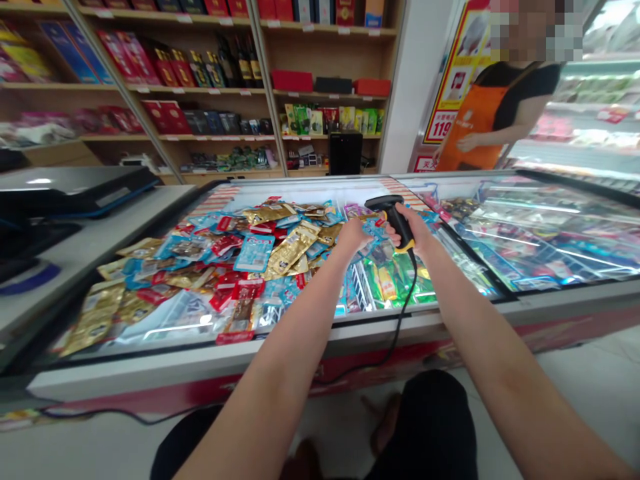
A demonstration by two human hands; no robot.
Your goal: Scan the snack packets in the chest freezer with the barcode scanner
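Observation:
My right hand (414, 230) is wrapped round the yellow-and-black handle of a barcode scanner (393, 212), whose black head points left. Its black cable (400, 320) hangs down over the freezer's front edge. My left hand (353, 235) is closed on a small blue snack packet (373, 230) held just in front of the scanner head. Both hands hover over the glass lid of a chest freezer (310, 347). A heap of small snack packets (240, 257) in blue, gold and red lies spread on the lid to the left.
A grey counter (100, 233) with a dark till screen (70, 187) stands at left. Wooden shelves (225, 87) of boxed goods fill the back wall. A person in an orange apron (480, 120) stands behind the freezer at right. More glass lids (550, 233) extend rightwards.

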